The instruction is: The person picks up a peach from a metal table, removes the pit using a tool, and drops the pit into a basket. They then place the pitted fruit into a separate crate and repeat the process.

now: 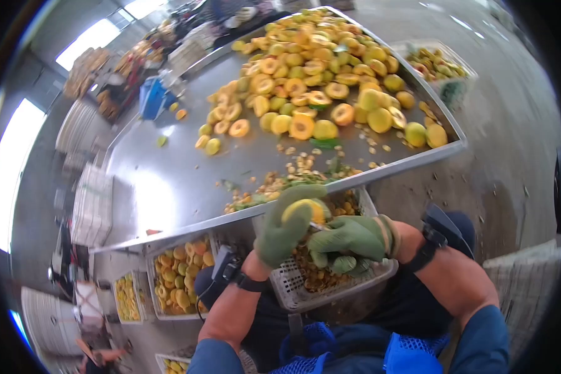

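My left hand [283, 227], in a green glove, is closed around a yellow fruit [303, 212]. Close beside it on the right, my right hand [349, 240], also gloved in green, has its fingers curled around a small tool [318, 227] whose tip meets the fruit; most of the tool is hidden. Both hands are above a white crate [293, 288] holding pits and scraps. Past the crate, a metal table [168, 181] bears a large heap of whole and halved fruits [302, 93], with pits [302, 165] and leaves near its front edge.
A crate of fruit [182, 274] stands left of my knees, with a smaller one [128, 296] beyond it. Another fruit crate [439, 67] is right of the table. A blue container [154, 98] sits at the table's left. Stacked crates [92, 206] stand further left; a person [100, 360] is at lower left.
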Demonstrator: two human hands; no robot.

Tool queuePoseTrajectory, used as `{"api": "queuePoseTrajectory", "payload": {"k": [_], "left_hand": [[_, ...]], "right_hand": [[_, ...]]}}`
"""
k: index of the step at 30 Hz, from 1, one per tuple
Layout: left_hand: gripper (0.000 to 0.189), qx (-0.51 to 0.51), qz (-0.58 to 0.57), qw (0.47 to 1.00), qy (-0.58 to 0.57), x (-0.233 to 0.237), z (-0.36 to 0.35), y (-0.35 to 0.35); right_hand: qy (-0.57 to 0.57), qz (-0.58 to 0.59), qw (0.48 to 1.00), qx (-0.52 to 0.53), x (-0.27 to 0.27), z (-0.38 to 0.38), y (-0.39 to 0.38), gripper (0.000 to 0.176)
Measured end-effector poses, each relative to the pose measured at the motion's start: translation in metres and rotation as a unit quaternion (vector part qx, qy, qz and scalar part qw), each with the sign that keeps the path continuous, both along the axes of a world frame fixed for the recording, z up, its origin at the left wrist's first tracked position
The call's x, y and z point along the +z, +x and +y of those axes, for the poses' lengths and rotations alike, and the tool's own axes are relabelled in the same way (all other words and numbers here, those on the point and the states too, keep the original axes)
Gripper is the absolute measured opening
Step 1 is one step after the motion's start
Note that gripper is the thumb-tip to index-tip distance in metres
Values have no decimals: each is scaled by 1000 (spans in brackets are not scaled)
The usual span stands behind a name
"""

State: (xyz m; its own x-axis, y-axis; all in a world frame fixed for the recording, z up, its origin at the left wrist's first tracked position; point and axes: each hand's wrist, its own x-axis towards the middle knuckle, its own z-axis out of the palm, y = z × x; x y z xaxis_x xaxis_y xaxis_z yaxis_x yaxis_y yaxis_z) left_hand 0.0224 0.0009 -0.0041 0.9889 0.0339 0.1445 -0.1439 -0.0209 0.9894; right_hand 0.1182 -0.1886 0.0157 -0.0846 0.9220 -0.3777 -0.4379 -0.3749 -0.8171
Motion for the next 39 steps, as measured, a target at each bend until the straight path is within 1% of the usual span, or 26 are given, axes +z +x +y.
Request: {"api": "queuePoseTrajectory", "payload": {"k": [1,2,3,4,5,6,7,8,9,10,11,12,14,15,16,17,20,24,26,28,30,31,32,35,37,39], "left_hand": [[34,20,-31,999,17,-3,1,0],[36,2,-38,999,21,-2,2,0],[38,-4,-43,999,30,-3,3,1],[32,-9,-6,1000,-19,-5,1,-4],[30,13,-93,993,71,-8,0,-3],[26,-8,-59,998,-9,-7,-5,0],[23,-24,-43,999,-14,-4,-4,3],[20,-54,-27,998,-23,0,-3,5],[19,-42,-17,999,-23,5,-3,3],[19,-35,-8,999,-21,10,-3,3],[18,-30,3,999,-20,14,-1,2],[20,0,-52,998,31,16,-2,2],[24,60,-161,976,131,19,1,1],[23,56,-138,980,130,21,6,-2],[22,53,-117,983,131,23,13,-4],[22,47,-94,986,127,24,15,-6],[22,46,-193,976,93,29,16,-17],[22,30,-192,978,71,27,20,-19],[22,21,-211,977,26,19,17,-15],[22,-10,-105,993,-46,14,24,-12],[24,-39,-22,993,-108,18,29,-16],[25,-37,-30,993,-111,17,27,-15],[27,-35,-39,992,-114,17,25,-14],[35,-26,-41,989,-142,17,15,-15],[38,-5,-61,988,-143,13,7,-13],[39,34,-112,986,-122,6,-2,-7]], "right_hand": [[11,-40,999,-32,3,-2,-2,33],[33,-81,995,-46,7,-5,-5,27],[84,-215,972,-33,0,-8,-7,17],[68,-281,957,-15,6,-8,-8,17],[15,-292,956,3,14,-5,-8,17],[-25,-281,959,14,18,-3,-7,18],[-51,-250,967,22,19,-2,-5,19],[-38,-168,985,11,9,-6,-5,25],[-30,-83,996,1,0,-9,-5,31],[-37,101,994,-8,-13,-10,-1,35],[-45,283,958,-17,-21,-9,1,38],[-18,322,947,-12,-26,-11,3,43],[7,255,966,-29,-21,-5,-1,43],[18,222,974,-36,-16,-2,-4,43],[-26,70,991,-110,-2,1,-13,43],[-2,143,988,-57,-7,2,-10,42],[68,317,945,51,-30,10,-5,41],[112,404,906,60,-34,18,-13,39],[84,344,935,-9,-23,18,-24,38],[10,178,976,-127,-2,24,-31,36],[19,33,991,-125,-6,26,-33,36],[26,-40,991,-125,-8,28,-34,36],[27,49,996,-70,0,28,-32,36],[45,144,988,-23,-13,20,-20,40],[79,275,958,22,-26,16,-11,41],[108,358,927,21,-37,15,-12,42]]}}
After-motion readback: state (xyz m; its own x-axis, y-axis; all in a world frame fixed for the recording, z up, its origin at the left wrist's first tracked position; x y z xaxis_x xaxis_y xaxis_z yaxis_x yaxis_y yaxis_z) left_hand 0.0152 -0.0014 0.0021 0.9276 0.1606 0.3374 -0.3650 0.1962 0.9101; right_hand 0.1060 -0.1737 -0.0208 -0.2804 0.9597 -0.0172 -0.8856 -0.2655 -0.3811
